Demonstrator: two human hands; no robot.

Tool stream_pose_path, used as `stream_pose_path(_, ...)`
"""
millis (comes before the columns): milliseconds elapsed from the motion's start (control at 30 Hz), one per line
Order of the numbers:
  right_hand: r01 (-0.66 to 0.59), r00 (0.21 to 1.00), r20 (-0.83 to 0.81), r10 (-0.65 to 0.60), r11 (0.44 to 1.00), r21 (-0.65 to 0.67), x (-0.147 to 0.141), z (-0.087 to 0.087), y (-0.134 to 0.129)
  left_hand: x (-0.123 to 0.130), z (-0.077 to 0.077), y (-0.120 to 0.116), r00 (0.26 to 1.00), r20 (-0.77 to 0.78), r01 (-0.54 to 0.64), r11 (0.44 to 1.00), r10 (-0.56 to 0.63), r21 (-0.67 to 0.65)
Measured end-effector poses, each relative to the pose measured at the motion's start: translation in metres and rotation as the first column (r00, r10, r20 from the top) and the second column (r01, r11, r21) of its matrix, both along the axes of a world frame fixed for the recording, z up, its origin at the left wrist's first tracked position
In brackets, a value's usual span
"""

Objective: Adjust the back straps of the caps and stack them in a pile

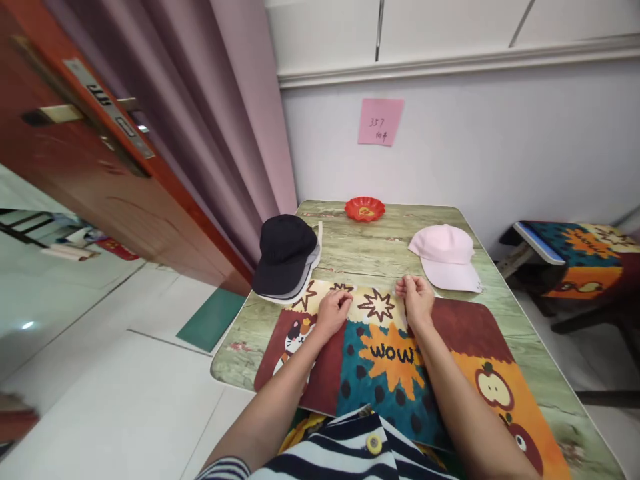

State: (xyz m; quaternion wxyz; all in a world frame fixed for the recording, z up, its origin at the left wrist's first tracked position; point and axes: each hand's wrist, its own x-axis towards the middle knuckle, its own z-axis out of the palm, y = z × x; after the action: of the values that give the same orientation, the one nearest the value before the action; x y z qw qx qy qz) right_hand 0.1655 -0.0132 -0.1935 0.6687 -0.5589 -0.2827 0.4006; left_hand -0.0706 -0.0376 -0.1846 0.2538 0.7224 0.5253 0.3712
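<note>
My left hand [336,309] rests on a colourful printed mat [463,320], its fingers loosely curled together and nothing seen in them. Farther right, my right hand [418,299] is also curled in, over the mat's far edge, and appears bare. A pale pink cap [445,245] lies just beyond the right hand, its brim turned towards me. Left of my left hand sits a small stack of caps, with a black cap [286,245] on top and grey and white brims showing below it. Neither hand touches a cap.
The mat lies on a green wood-patterned table [360,250]. A red scalloped dish [365,209] stands at its back, and a pink note [381,122] is on the wall. To the left is a wooden door [150,207]; to the right, another table [540,241] with a similar mat.
</note>
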Motion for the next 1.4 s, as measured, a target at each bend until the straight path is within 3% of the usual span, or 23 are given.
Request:
stream_pose_path(167,-0.040,0.995,0.092,0.041,0.999,-0.009,-0.033,-0.008,0.014,0.001,0.000,0.001,1.000,0.014,-0.002,1.000,0.001,0.014)
stream_pose_path(300,-0.082,0.974,0.208,0.088,0.996,-0.039,-0.038,-0.011,0.011,0.005,-0.003,-0.007,0.999,0.046,-0.028,0.999,0.027,0.023)
stream_pose_path(367,-0.100,0.964,0.244,0.108,0.994,-0.044,-0.037,-0.012,0.009,0.005,0.004,-0.012,0.991,0.104,-0.091,0.995,0.087,0.037)
stream_pose_path(467,-0.127,0.949,0.286,0.135,0.991,-0.047,-0.035,-0.014,0.010,-0.009,0.035,-0.008,0.965,0.134,-0.247,0.953,0.226,0.174)
stream_pose_path(567,-0.149,0.936,0.316,0.157,0.988,-0.049,-0.033,-0.017,0.012,-0.046,0.084,0.019,0.913,0.160,-0.409,0.834,0.376,0.370)
stream_pose_path(633,-0.155,0.931,0.325,0.164,0.986,-0.053,-0.033,-0.018,0.013,-0.078,0.111,0.047,0.850,0.187,-0.524,0.751,0.493,0.401)
stream_pose_path(700,-0.161,0.929,0.329,0.171,0.985,-0.059,-0.033,-0.020,0.014,-0.109,0.124,0.075,0.790,0.167,-0.607,0.715,0.590,0.346)
stream_pose_path(800,-0.168,0.926,0.333,0.181,0.984,-0.066,-0.033,-0.021,0.014,-0.142,0.122,0.103,0.713,0.098,-0.701,0.698,0.695,0.150)
stream_pose_path(900,-0.171,0.921,0.344,0.185,0.983,-0.071,-0.034,-0.022,0.015,-0.152,0.109,0.114,0.731,0.038,-0.682,0.727,0.681,0.075)
stream_pose_path(1033,-0.166,0.914,0.363,0.184,0.983,-0.080,-0.034,-0.021,0.015,-0.144,0.102,0.112,0.709,-0.019,-0.697,0.705,0.705,0.131)
stream_pose_path(1167,-0.165,0.908,0.376,0.185,0.983,-0.085,-0.033,-0.019,0.015,-0.140,0.106,0.104,0.661,-0.062,-0.730,0.661,0.747,0.173)
stream_pose_path(1300,-0.169,0.908,0.374,0.187,0.982,-0.079,-0.033,-0.016,0.014,-0.143,0.121,0.094,0.667,-0.013,-0.714,0.645,0.745,0.273)
stream_pose_path(1400,-0.197,0.925,0.319,0.205,0.979,-0.056,-0.034,-0.015,0.014,-0.138,0.144,0.083,0.705,0.115,-0.683,0.626,0.700,0.376)
